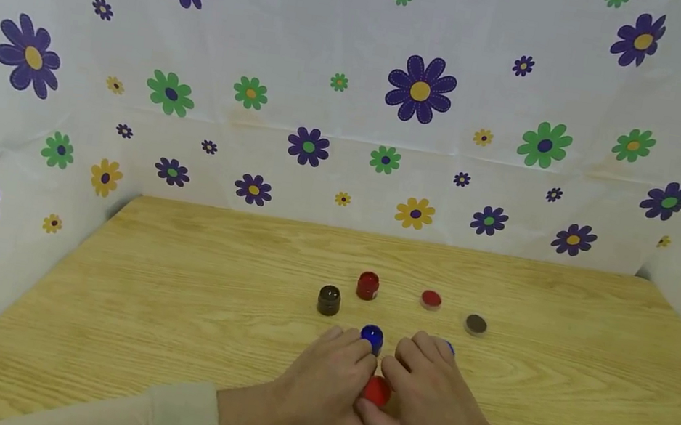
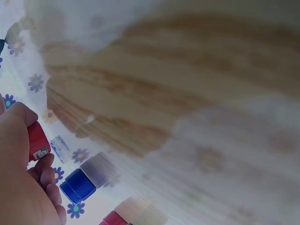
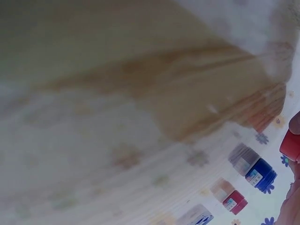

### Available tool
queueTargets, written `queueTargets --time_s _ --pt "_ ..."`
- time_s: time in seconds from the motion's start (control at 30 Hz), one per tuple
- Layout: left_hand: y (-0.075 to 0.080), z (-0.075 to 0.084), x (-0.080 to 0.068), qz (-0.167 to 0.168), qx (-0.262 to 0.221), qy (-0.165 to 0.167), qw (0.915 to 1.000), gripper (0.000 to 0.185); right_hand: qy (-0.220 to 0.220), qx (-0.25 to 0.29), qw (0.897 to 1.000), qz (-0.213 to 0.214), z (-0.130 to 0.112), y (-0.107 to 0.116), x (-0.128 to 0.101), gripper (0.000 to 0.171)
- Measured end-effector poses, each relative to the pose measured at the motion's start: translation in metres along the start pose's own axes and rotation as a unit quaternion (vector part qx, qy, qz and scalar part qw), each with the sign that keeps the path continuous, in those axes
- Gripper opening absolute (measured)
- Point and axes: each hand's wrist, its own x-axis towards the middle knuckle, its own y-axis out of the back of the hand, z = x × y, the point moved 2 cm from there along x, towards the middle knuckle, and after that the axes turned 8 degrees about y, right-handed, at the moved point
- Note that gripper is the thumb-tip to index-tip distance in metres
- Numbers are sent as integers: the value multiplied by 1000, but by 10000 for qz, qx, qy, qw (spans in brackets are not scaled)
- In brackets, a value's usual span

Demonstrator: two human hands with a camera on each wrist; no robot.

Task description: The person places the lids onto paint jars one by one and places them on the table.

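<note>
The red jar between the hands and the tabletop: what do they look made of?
The red jar looks like smooth, glossy plastic, though coloured glass is possible; it carries a small paper label. The tabletop looks like light wood or wood-grain laminate, slightly glossy, with a glare patch near the front edge.

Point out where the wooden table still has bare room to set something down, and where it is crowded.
The table is bare left of the dark jar, right of the dark lid, and behind the red jar up to the flowered backdrop. It is crowded in the centre: jars, the red lid, and both hands around a red pot.
</note>
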Motion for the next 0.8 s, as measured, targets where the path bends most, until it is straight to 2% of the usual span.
queueTargets --time_s 0.2,0.37,0.8 --pt "-2 -1 0 147 -59 32 9999 42 -105 7 9999 109 1 3 -1 39" --pt "-4 -4 1 278 -232 149 9992 44 25 101 9993 369 0 3 -1 35" --pt "-3 -2 0 130 -388 140 9991 40 151 -62 9990 408 0 2 0 33"
